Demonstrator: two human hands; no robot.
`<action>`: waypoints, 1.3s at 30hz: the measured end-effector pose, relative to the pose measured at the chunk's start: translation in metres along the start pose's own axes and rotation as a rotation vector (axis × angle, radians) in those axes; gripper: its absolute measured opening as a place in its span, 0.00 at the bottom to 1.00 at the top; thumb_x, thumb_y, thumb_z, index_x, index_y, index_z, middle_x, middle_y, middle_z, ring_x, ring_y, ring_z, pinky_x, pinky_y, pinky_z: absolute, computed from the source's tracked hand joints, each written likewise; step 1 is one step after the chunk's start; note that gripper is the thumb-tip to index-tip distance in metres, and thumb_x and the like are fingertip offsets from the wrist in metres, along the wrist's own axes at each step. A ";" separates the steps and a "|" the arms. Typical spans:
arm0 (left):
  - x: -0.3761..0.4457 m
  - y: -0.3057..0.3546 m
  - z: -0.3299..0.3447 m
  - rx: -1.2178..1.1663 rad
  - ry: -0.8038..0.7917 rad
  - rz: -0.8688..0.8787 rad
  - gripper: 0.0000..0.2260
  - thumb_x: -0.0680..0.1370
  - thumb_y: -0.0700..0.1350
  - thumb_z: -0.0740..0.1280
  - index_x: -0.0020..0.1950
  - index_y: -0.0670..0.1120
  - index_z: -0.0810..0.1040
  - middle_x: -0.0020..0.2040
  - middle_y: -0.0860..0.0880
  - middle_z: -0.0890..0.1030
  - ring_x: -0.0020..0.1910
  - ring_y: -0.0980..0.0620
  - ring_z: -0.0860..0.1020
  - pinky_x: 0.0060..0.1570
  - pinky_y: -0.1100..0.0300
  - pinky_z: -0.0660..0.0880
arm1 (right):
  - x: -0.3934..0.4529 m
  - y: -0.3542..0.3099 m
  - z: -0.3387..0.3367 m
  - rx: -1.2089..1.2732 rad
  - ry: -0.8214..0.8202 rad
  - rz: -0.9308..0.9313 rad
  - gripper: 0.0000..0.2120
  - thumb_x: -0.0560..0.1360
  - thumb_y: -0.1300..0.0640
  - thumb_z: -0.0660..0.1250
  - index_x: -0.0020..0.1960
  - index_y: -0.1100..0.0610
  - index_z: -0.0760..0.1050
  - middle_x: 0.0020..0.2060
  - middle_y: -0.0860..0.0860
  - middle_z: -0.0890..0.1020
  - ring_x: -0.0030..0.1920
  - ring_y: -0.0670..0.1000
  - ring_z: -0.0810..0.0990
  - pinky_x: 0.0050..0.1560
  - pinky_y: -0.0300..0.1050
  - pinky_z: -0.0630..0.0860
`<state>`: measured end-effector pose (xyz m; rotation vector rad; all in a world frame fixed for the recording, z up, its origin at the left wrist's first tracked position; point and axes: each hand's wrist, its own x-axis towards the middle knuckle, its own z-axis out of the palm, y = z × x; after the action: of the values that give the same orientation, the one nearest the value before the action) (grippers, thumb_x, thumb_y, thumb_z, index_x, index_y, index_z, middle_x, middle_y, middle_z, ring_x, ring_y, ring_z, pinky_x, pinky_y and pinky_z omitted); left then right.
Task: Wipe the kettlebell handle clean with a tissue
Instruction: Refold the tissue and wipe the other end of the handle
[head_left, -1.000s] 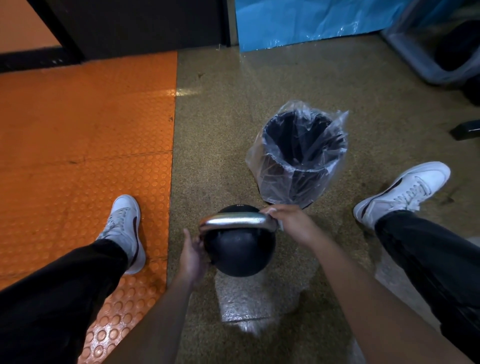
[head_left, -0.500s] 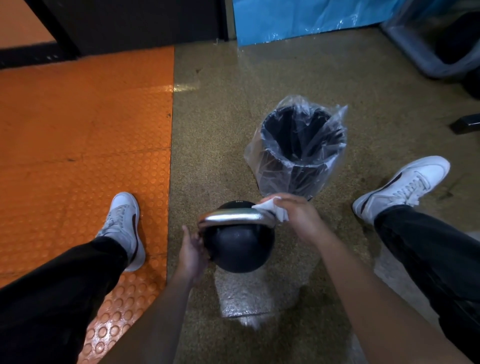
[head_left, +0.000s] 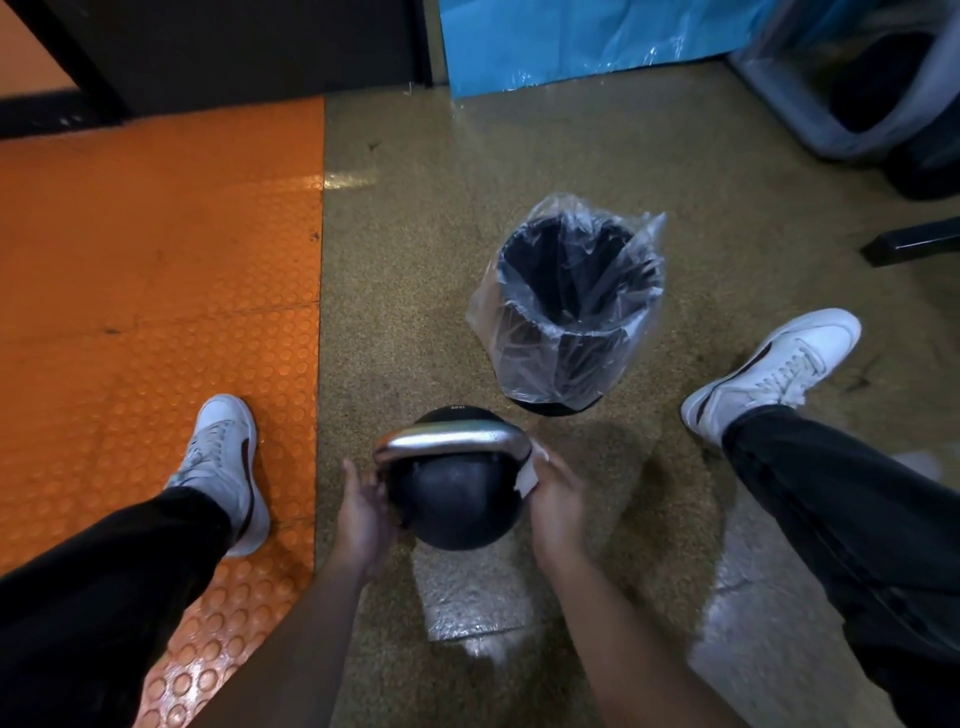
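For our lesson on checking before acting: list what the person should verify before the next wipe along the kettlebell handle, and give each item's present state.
1. Tissue in the right hand: ok, held at the handle's right end.
2. Left hand steadying the kettlebell: ok, it touches the left side.
3. Handle top free to wipe: ok, uncovered.
4. Lined bin nearby for the tissue: ok, just beyond the kettlebell.
5. Handle already clean: cannot tell.

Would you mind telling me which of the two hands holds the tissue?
The right hand presses the white tissue against the kettlebell handle's right end; the left hand steadies the opposite side bare.
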<state>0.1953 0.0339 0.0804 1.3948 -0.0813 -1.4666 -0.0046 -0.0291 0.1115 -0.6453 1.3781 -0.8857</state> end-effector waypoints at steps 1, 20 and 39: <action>-0.001 0.000 0.001 -0.005 -0.005 0.002 0.36 0.79 0.71 0.40 0.77 0.53 0.65 0.72 0.51 0.73 0.73 0.48 0.67 0.71 0.39 0.60 | 0.001 0.006 0.000 -0.003 0.027 0.055 0.14 0.81 0.60 0.62 0.48 0.48 0.86 0.48 0.46 0.87 0.57 0.53 0.83 0.63 0.50 0.75; -0.005 0.005 0.004 -0.020 0.007 -0.007 0.37 0.79 0.70 0.39 0.79 0.51 0.64 0.76 0.48 0.69 0.76 0.45 0.63 0.72 0.39 0.57 | -0.020 0.005 0.025 -0.054 0.118 -0.125 0.16 0.85 0.52 0.58 0.69 0.44 0.77 0.64 0.43 0.80 0.65 0.45 0.76 0.68 0.47 0.70; 0.000 0.000 -0.003 0.000 -0.015 -0.007 0.37 0.78 0.72 0.40 0.78 0.53 0.65 0.75 0.51 0.70 0.77 0.47 0.61 0.76 0.41 0.53 | -0.020 0.011 0.034 -0.046 0.179 -0.042 0.17 0.84 0.49 0.57 0.71 0.42 0.74 0.66 0.47 0.80 0.66 0.50 0.76 0.70 0.52 0.70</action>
<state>0.1975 0.0356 0.0794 1.3856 -0.0855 -1.4829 0.0311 -0.0104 0.1170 -0.6444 1.5532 -0.9659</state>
